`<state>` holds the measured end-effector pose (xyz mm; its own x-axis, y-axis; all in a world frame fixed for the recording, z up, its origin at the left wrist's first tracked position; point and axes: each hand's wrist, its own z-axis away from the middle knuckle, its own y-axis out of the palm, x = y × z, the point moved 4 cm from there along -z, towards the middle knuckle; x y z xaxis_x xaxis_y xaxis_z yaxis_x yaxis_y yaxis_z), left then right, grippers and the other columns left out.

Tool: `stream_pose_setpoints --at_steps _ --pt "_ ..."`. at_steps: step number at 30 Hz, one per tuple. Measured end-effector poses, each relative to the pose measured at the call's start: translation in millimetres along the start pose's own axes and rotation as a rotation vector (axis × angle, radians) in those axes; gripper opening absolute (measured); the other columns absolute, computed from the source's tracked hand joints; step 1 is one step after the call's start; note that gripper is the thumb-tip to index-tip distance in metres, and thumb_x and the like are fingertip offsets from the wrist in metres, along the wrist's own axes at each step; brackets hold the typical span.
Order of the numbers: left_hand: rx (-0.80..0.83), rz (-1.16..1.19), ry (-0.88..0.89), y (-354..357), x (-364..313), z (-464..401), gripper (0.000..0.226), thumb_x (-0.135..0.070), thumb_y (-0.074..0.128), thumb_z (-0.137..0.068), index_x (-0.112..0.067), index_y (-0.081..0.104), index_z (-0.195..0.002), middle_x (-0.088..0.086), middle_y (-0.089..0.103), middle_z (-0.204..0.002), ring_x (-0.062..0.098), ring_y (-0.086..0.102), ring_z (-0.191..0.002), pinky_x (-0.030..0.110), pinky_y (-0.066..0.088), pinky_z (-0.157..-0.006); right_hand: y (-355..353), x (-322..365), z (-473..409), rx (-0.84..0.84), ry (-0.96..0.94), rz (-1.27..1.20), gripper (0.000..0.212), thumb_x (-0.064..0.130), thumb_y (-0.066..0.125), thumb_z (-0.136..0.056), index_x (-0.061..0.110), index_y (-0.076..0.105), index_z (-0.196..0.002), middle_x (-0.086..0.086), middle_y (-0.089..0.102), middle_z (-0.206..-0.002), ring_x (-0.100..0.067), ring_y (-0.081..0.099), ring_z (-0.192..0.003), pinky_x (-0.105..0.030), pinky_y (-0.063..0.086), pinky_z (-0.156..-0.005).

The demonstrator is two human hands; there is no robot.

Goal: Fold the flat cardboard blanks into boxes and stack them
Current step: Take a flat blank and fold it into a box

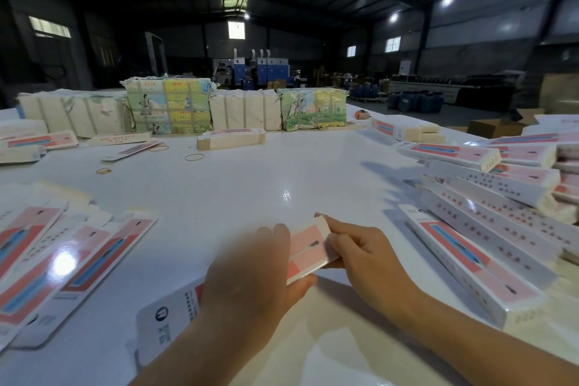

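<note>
box (308, 249) | left hand (250, 273) grips body to steady | right hand (360, 247) pinches far end, tucking flap | finished stack (488, 197) right of box

Left hand (250, 273) motion-blurred, hiding box (308, 247) middle

box (308, 249): pink, white | table (250, 185): white | rubber band (194, 157): yellow

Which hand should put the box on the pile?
Probably the right hand: it grips the box at its far end, and the pile lies on that side. The left hand is farther away.
</note>
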<state>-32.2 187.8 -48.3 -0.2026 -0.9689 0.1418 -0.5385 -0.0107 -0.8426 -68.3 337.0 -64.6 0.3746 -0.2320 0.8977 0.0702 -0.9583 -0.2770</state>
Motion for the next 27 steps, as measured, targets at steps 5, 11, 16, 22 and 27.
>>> stream_pose_setpoints --at_steps 5,11,16,22,27 --pt "-0.081 0.074 0.07 -2.5 -4.2 0.7 0.058 -0.059 0.055 -0.06 -0.008 0.067 -0.085 0.002 0.053 -0.057 0.016 0.05 -0.042 0.021 0.025 -0.042 6.1 9.3 6.9 0.003 -0.101 0.148 0.026 0.005 0.035 -0.096 0.001 0.061 -0.092 -0.01 0.066 -0.082 -0.028 0.06 -0.078 -0.047 0.052 -0.079" --pt "-0.094 0.102 0.065 -7.4 -10.4 2.8 0.052 -0.056 0.057 -0.059 -0.007 0.066 -0.074 0.002 0.051 -0.051 0.016 0.047 -0.037 0.021 0.033 -0.034 12.1 13.5 11.9 -0.04 -0.126 0.261 0.026 0.013 0.04 -0.094 0.022 0.05 -0.072 0.011 0.054 -0.06 -0.007 0.048 -0.056 -0.017 0.037 -0.054" --pt "0.031 0.049 0.057 -4.5 -12.4 2.5 0.06 -0.064 0.066 -0.067 -0.012 0.059 -0.096 -0.002 0.049 -0.067 0.013 0.048 -0.053 0.025 0.03 -0.045 13.2 15.5 13.6 0.018 -0.179 0.371 0.022 0.019 0.037 -0.093 0.025 0.046 -0.073 0.014 0.053 -0.061 -0.006 0.048 -0.059 -0.014 0.033 -0.054" --pt "0.028 0.043 -0.056 -6.6 -2.9 3.2 0.061 -0.074 0.029 -0.081 -0.026 0.037 -0.118 -0.011 0.04 -0.088 0.008 0.047 -0.077 0.022 0.04 -0.062 9.7 12.8 7.3 0.015 -0.066 0.222 0.018 0.017 0.047 -0.095 0.019 0.063 -0.086 0.006 0.065 -0.076 -0.008 0.055 -0.068 -0.02 0.045 -0.064" --pt "0.048 -0.025 -0.07 4.4 1.9 3.6 0.054 -0.076 0.017 -0.08 -0.031 0.025 -0.107 -0.012 0.028 -0.084 0.007 0.037 -0.075 0.019 0.03 -0.058 -0.3 4.1 2.7 -0.171 -0.006 0.263 0.024 0.026 0.065 -0.086 0.018 0.055 -0.066 0.004 0.056 -0.062 -0.002 0.05 -0.058 -0.013 0.042 -0.058"
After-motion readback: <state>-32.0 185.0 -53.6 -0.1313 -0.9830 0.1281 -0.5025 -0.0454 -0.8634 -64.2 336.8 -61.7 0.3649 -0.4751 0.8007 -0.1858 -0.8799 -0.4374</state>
